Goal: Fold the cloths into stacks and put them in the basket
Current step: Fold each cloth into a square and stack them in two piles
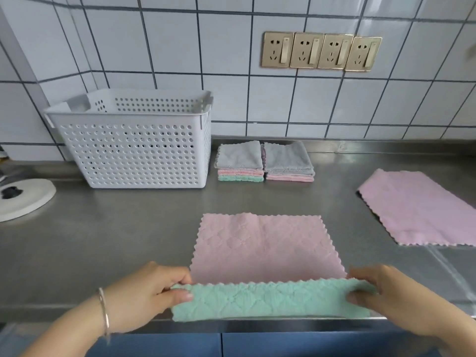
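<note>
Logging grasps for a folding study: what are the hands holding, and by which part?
Both hold the cloth, pink on top, green underneath. The left hand pinches its near-left corner, the right hand its near-right corner, folding the near edge up.

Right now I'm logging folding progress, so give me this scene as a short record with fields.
cloth in hand: pink/green cloth, near edge lifted, green side showing
left hand: pinches near-left corner
right hand: pinches near-right corner
folded stacks: two, left stack and right stack, on counter right of basket
basket: white, perforated; no cloths visible inside
waiting: pink cloth, flat, far right
surface: steel counter
</note>
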{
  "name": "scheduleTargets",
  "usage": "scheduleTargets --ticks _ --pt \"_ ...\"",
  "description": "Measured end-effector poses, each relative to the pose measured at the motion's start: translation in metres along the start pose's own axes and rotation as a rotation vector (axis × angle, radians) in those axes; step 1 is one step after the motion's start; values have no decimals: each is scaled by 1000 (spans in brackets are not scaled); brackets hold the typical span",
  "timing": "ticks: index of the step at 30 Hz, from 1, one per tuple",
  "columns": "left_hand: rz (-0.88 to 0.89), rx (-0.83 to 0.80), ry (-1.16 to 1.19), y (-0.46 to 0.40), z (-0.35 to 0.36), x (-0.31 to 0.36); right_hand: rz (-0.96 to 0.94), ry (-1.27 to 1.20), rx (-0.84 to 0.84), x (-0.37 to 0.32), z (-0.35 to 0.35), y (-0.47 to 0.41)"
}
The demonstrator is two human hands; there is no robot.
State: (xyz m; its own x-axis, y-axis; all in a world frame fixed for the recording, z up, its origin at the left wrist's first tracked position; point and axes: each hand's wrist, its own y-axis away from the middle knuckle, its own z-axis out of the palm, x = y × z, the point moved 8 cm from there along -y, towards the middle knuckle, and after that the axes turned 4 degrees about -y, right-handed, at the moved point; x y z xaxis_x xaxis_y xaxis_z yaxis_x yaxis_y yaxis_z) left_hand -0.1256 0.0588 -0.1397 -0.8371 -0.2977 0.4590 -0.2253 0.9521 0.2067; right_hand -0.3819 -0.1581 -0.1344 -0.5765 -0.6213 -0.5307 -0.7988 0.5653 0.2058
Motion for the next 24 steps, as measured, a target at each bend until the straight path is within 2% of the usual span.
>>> scheduleTargets --ticks 2,3,6,9,12,15,19,24 --pt "-19 -33 75 -4 -2 -1 30 -30 -53 3 1 -2" --pt "-39 -18 119 -8 -4 -4 49 -93 -15 4 -3 -5" --pt "-86 177 209 -27 -20 -17 85 -401 161 -1 -20 -17" --pt "-158 382 289 -50 -34 -26 166 -379 322 16 -27 -47" --pt "-279 475 315 -76 -35 -32 273 -353 444 28 -23 -74" --pt "-435 471 249 -99 -29 -48 335 -340 497 28 -18 -88" --pt "-560 406 137 -120 -22 -65 364 -328 528 25 -15 -99" --pt "-596 382 -10 -129 -25 -62 434 -273 530 28 -15 -105"
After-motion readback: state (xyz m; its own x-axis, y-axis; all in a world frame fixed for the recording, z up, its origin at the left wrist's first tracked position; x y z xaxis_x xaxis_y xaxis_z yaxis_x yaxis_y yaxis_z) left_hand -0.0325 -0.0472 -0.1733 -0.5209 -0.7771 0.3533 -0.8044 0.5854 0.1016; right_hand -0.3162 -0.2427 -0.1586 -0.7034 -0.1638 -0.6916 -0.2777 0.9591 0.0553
